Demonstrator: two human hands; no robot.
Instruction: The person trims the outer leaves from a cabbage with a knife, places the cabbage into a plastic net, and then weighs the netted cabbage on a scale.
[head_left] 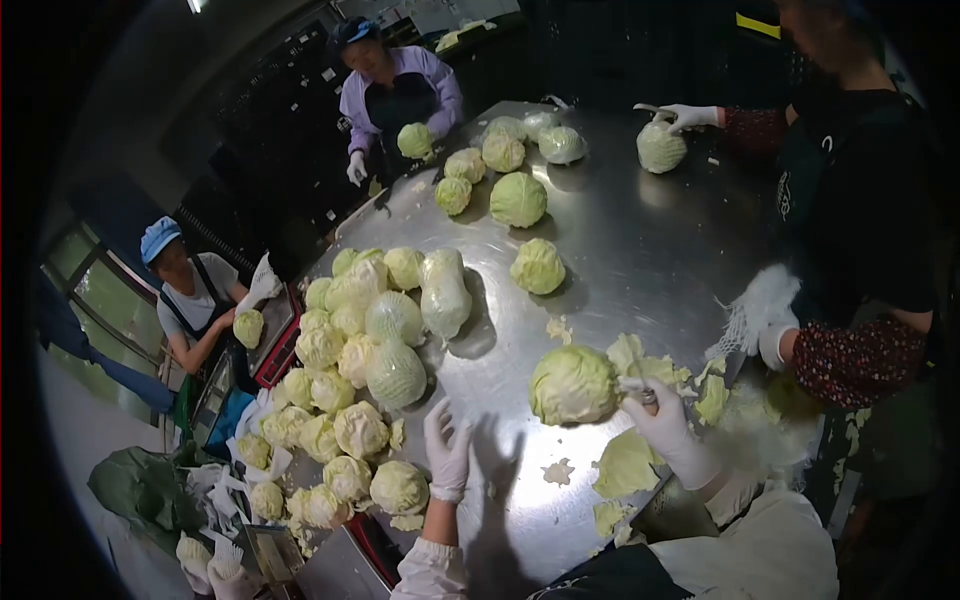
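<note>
A trimmed cabbage [573, 386] rests on the steel table [500, 370] in front of me. At its right side my right hand [665, 428], in a white glove, is closed around a small knife [650, 402], mostly hidden by the fingers, with the fingertips right at the stem end. My left hand [447, 452], also gloved, is raised over the table to the left of that cabbage, fingers apart and nothing in them. Close beside it on the left sits a pale cabbage [399, 488]. Cut-off outer leaves [625, 465] lie under and around my right hand.
Piled cabbages [340, 370] fill the table's left side, some in netting [397, 375]. More cabbages [518, 200] stand farther back. At right, a person [850, 200] holds a cabbage [661, 147] and white netting [765, 305]. Two others work at the far left and back.
</note>
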